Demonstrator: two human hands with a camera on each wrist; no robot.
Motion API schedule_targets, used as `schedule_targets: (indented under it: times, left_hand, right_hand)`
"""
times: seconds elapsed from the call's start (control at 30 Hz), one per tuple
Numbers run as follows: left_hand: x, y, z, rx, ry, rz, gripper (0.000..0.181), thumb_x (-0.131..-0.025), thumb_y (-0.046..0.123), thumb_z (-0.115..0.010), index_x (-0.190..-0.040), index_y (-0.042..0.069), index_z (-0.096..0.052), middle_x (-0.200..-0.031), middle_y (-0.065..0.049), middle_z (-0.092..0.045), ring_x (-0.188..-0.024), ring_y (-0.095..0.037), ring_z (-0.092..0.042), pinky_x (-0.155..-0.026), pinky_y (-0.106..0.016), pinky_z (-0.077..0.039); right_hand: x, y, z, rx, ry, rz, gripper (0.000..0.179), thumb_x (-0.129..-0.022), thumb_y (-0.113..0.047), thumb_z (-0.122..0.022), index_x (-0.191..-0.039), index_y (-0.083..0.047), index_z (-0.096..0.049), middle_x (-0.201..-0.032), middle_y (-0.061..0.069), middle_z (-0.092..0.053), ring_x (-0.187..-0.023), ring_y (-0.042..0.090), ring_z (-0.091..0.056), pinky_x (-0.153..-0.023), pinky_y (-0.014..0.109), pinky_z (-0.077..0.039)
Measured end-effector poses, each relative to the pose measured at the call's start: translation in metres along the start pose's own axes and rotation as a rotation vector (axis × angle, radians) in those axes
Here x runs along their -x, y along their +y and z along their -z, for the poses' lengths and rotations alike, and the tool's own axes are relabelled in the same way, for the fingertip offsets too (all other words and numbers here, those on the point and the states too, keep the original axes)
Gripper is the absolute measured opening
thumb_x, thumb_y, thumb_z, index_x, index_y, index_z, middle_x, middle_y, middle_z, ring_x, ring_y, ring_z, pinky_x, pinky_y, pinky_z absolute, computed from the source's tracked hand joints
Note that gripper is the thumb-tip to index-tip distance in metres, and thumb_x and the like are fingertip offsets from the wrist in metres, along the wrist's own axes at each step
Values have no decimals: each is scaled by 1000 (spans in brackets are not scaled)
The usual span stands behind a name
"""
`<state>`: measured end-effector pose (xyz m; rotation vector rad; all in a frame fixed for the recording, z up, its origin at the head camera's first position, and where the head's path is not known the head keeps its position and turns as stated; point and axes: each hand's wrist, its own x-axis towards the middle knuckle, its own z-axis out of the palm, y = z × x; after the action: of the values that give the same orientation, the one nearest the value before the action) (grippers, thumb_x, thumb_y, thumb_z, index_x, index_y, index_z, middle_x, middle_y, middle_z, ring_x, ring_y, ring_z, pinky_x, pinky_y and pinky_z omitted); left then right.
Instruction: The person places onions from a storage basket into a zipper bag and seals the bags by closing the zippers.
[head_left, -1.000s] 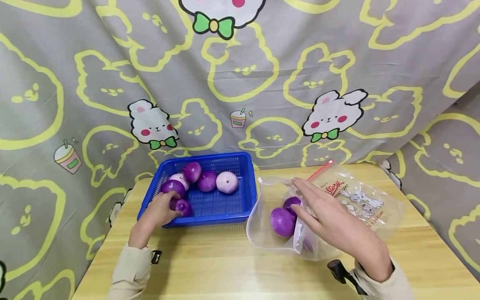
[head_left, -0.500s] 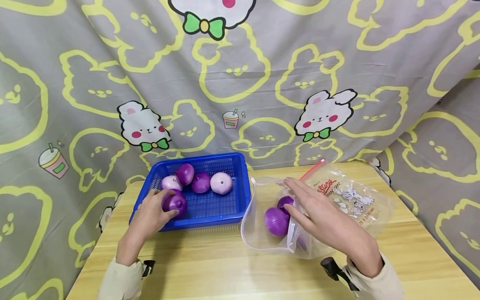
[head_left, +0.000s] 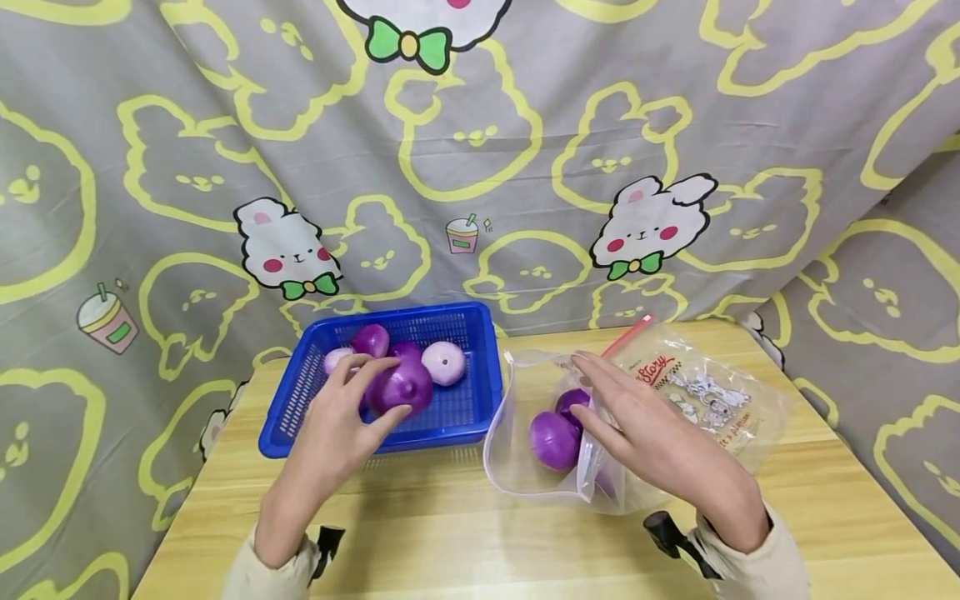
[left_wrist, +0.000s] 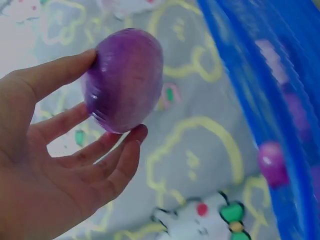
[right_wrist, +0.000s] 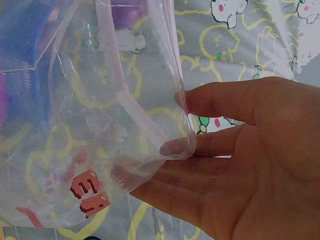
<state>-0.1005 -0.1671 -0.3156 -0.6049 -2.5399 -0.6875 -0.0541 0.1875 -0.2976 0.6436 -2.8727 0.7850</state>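
My left hand grips a red onion between thumb and fingertips, raised over the blue basket. In the left wrist view that onion has a glossy purple skin. The basket holds a purple onion, a pale onion and others partly hidden behind the hand and the held onion. With its thumb and fingers at the mouth's edge, my right hand holds a clear zip bag open. Inside the bag sit red onions. The right wrist view shows fingers pinching the bag's edge.
The bag's red-printed end lies spread to the right, with a red slider strip behind. All of it rests on a wooden table. A patterned grey curtain hangs right behind the table.
My left hand has picked up a red onion from the basket's left front corner and carried it up and to the right. My right hand stays at the bag's mouth.
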Motion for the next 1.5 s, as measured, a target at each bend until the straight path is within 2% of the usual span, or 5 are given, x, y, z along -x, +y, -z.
schedule_targets:
  times: [0.2, 0.4, 0.6, 0.97, 1.5]
  left_hand:
    - [0, 40, -2, 106, 13, -87, 56, -80, 33, -85, -130, 21, -64, -127, -5, -56, -110, -24, -61, -92, -47, -54]
    - [0, 76, -14, 209, -44, -186, 58, -81, 33, -83, -134, 21, -60, -130, 2, -55, -112, -14, -60, -93, -35, -54]
    - [-1, 99, -31, 203, -97, -248, 54, -85, 33, -80, -133, 20, -59, -132, 1, -55, -119, -13, -55, -95, -36, -52]
    - [-3, 107, -61, 75, -152, -327, 52, -83, 31, -81, -130, 19, -62, -131, -2, -57, -113, -20, -57, -94, -41, -49]
    - [1, 110, -73, 4, -227, -373, 55, -82, 32, -82, -130, 18, -61, -125, -1, -59, -109, -19, -59, -102, -43, -41]
  right_hand:
    - [0, 0, 1, 4, 1, 0, 61, -105, -35, -49, -152, 2, -35, -158, 18, -32, -146, 36, -28, -115, 56, -27]
    - [1, 1, 3, 14, 12, 12, 60, -105, -34, -48, -151, 2, -35, -158, 19, -32, -146, 36, -27, -115, 57, -27]
    - [1, 1, 3, 20, 25, 20, 60, -105, -34, -49, -151, 2, -36, -158, 19, -32, -146, 37, -29, -114, 57, -28]
    - [-1, 1, 2, 2, 20, 15, 61, -105, -35, -48, -152, 1, -34, -158, 18, -32, -144, 37, -32, -113, 57, -30]
    - [1, 2, 2, 38, 26, 27, 58, -105, -32, -49, -151, 1, -37, -157, 17, -34, -144, 36, -33, -112, 56, -32]
